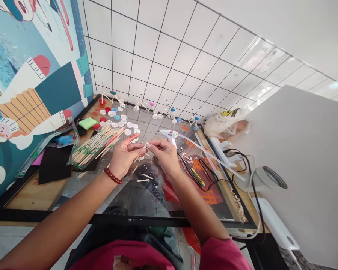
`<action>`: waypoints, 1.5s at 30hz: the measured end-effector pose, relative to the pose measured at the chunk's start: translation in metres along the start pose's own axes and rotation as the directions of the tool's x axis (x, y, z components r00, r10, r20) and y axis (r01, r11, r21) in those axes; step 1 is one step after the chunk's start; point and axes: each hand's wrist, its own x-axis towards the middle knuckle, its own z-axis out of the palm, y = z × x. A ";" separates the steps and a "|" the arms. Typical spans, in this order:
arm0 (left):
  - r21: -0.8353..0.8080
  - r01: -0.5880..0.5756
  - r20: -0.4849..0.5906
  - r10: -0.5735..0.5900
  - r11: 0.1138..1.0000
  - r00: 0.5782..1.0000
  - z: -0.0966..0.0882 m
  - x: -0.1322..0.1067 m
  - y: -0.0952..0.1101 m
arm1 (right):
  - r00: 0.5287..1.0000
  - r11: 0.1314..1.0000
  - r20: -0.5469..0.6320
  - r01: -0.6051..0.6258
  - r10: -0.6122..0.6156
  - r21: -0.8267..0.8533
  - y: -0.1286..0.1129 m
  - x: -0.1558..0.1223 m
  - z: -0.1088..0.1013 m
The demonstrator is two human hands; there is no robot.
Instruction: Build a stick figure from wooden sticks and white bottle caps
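Note:
Over the glass-topped table (124, 195) my left hand (124, 156) and my right hand (163, 153) meet, fingers pinched together on a short piece of wooden stick (145, 146) held between them. A dark red bead bracelet (112, 176) sits on my left wrist. Short cut stick pieces (143, 179) lie on the glass just below my hands. A white glue gun (169, 135) rests right behind my right hand.
A bundle of wooden sticks (94, 146) in plastic lies left of my hands. Several coloured bottle caps (115, 118) and small stick-and-cap models (146, 107) stand at the back by the tiled wall. A power strip (222, 148), cables and tape roll (263, 179) sit at right.

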 end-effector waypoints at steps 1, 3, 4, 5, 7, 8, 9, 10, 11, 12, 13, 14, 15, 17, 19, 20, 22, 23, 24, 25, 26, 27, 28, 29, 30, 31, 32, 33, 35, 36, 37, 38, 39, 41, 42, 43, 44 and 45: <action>-0.001 0.002 0.002 -0.002 1.000 1.000 0.000 0.000 0.000 | 1.000 1.000 -0.001 0.002 -0.002 0.001 0.000 0.000 0.000; -0.008 0.006 0.008 -0.006 1.000 1.000 0.001 -0.001 0.001 | 1.000 1.000 0.011 -0.009 0.009 0.025 -0.001 -0.001 -0.002; -0.012 0.010 0.013 -0.010 1.000 1.000 0.001 -0.002 0.002 | 0.999 0.999 0.024 -0.022 0.021 0.048 -0.002 -0.001 -0.002; -0.016 0.016 0.019 -0.016 1.000 1.000 0.002 -0.002 0.002 | 0.999 0.997 0.038 -0.038 0.035 0.073 -0.003 0.000 -0.003; -0.019 0.040 0.033 -0.039 0.999 0.999 0.002 -0.003 0.003 | 0.996 0.991 0.066 -0.066 0.059 0.113 -0.003 0.001 -0.004; -0.018 0.054 0.039 -0.053 0.998 0.998 0.002 -0.004 0.003 | 0.995 0.990 0.080 -0.074 0.065 0.120 -0.003 0.002 -0.004; -0.014 0.066 0.045 -0.066 0.998 0.997 0.002 -0.004 0.002 | 0.993 0.991 0.095 -0.075 0.065 0.114 -0.002 0.002 -0.005; -0.008 0.077 0.050 -0.076 0.997 0.996 0.002 -0.004 0.002 | 0.992 0.993 0.111 -0.071 0.060 0.097 -0.002 0.003 -0.006; 0.001 0.084 0.054 -0.084 0.996 0.995 0.002 -0.005 0.001 | 0.991 0.996 0.123 -0.058 0.049 0.070 -0.002 0.004 -0.007; 0.012 0.081 0.053 -0.082 0.997 0.995 0.003 -0.005 0.000 | 0.993 0.999 0.115 -0.026 0.022 0.035 -0.002 0.004 -0.008; 0.021 0.059 0.040 -0.060 0.998 0.997 0.003 -0.005 0.001 | 0.996 0.999 0.081 0.030 -0.029 -0.012 -0.003 0.004 -0.010; 0.031 0.017 0.016 -0.018 0.999 1.000 0.004 -0.005 0.001 | 0.993 0.990 0.026 0.116 -0.114 -0.081 -0.004 0.004 -0.013; 0.040 -0.037 -0.019 0.038 0.999 0.999 0.005 -0.005 0.003 | 0.970 0.957 -0.033 0.229 -0.239 -0.180 -0.006 0.003 -0.015; 0.048 -0.121 -0.087 0.125 0.992 0.988 0.006 -0.006 0.007 | 0.821 0.755 -0.059 0.491 -0.569 -0.435 -0.012 -0.001 -0.022; 0.028 -0.075 -0.089 0.078 0.997 0.993 0.007 -0.007 0.013 | 0.572 0.379 0.135 0.684 -0.809 -0.623 -0.017 -0.006 -0.029; 0.006 -0.008 -0.066 0.009 1.000 0.998 0.008 -0.008 0.016 | 0.453 0.180 0.278 0.736 -0.847 -0.653 -0.018 -0.009 -0.031; -0.045 0.132 -0.004 -0.132 0.990 0.991 0.009 -0.010 0.020 | 0.277 -0.143 0.538 0.778 -0.796 -0.612 -0.020 -0.015 -0.033; -0.066 0.180 0.020 -0.179 0.981 0.984 0.009 -0.011 0.021 | 0.217 -0.250 0.628 0.783 -0.748 -0.569 -0.020 -0.017 -0.032; -0.083 0.209 0.035 -0.207 0.974 0.978 0.008 -0.011 0.021 | 0.171 -0.318 0.686 0.790 -0.707 -0.525 -0.019 -0.019 -0.031; -0.093 0.221 0.041 -0.218 0.971 0.975 0.008 -0.011 0.021 | 0.139 -0.347 0.717 0.802 -0.683 -0.486 -0.018 -0.020 -0.030; -0.095 0.221 0.040 -0.218 0.971 0.975 0.007 -0.010 0.021 | 0.125 -0.342 0.729 0.822 -0.673 -0.456 -0.016 -0.021 -0.028; -0.091 0.210 0.033 -0.208 0.973 0.978 0.007 -0.010 0.021 | 0.131 -0.308 0.726 0.845 -0.675 -0.438 -0.013 -0.022 -0.027; -0.082 0.187 0.022 -0.186 0.979 0.982 0.006 -0.009 0.021 | 0.162 -0.246 0.707 0.865 -0.689 -0.438 -0.011 -0.022 -0.027; -0.064 0.154 0.012 -0.153 0.986 0.988 0.005 -0.009 0.021 | 0.222 -0.155 0.665 0.875 -0.713 -0.458 -0.008 -0.021 -0.027; -0.037 0.114 0.006 -0.113 0.993 0.994 0.004 -0.008 0.021 | 0.319 -0.030 0.591 0.864 -0.741 -0.503 -0.006 -0.020 -0.027; 0.002 0.071 0.009 -0.071 0.997 0.997 0.004 -0.008 0.021 | 0.446 0.134 0.482 0.824 -0.754 -0.551 -0.005 -0.019 -0.028; 0.049 0.034 0.022 -0.035 0.998 0.999 0.003 -0.008 0.022 | 0.590 0.330 0.347 0.748 -0.729 -0.576 -0.004 -0.017 -0.029; 0.100 0.007 0.042 -0.011 0.995 0.999 0.003 -0.009 0.022 | 0.731 0.536 0.212 0.636 -0.648 -0.556 -0.005 -0.015 -0.029; 0.201 -0.016 0.095 -0.004 0.979 0.995 0.002 -0.011 0.022 | 0.930 0.848 0.058 0.356 -0.364 -0.392 -0.008 -0.009 -0.029; 0.241 -0.017 0.118 -0.012 0.970 0.993 0.002 -0.012 0.022 | 0.974 0.931 0.062 0.227 -0.218 -0.284 -0.010 -0.006 -0.027; 0.271 -0.016 0.136 -0.022 0.962 0.990 0.002 -0.012 0.021 | 0.989 0.975 0.103 0.120 -0.102 -0.187 -0.012 -0.003 -0.025; 0.291 -0.016 0.151 -0.029 0.957 0.988 0.002 -0.013 0.020 | 0.989 0.993 0.150 0.032 -0.015 -0.114 -0.013 -0.002 -0.023; 0.302 -0.018 0.167 -0.034 0.953 0.985 0.002 -0.013 0.019 | 0.981 0.998 0.191 -0.030 0.041 -0.061 -0.014 -0.001 -0.020; 0.306 -0.021 0.195 -0.041 0.952 0.980 0.001 -0.012 0.016 | 0.969 0.995 0.226 -0.098 0.094 0.005 -0.015 -0.001 -0.015; 0.305 -0.021 0.207 -0.045 0.952 0.977 0.001 -0.011 0.015 | 0.969 0.993 0.224 -0.115 0.107 0.025 -0.014 -0.003 -0.013; 0.304 -0.019 0.213 -0.049 0.952 0.976 0.000 -0.011 0.014 | 0.970 0.992 0.215 -0.124 0.113 0.039 -0.013 -0.004 -0.012; 0.304 -0.017 0.214 -0.051 0.953 0.976 0.000 -0.010 0.013 | 0.972 0.990 0.204 -0.128 0.116 0.050 -0.013 -0.005 -0.011; 0.302 -0.015 0.210 -0.051 0.953 0.976 0.000 -0.010 0.012 | 0.973 0.989 0.196 -0.133 0.119 0.059 -0.012 -0.006 -0.011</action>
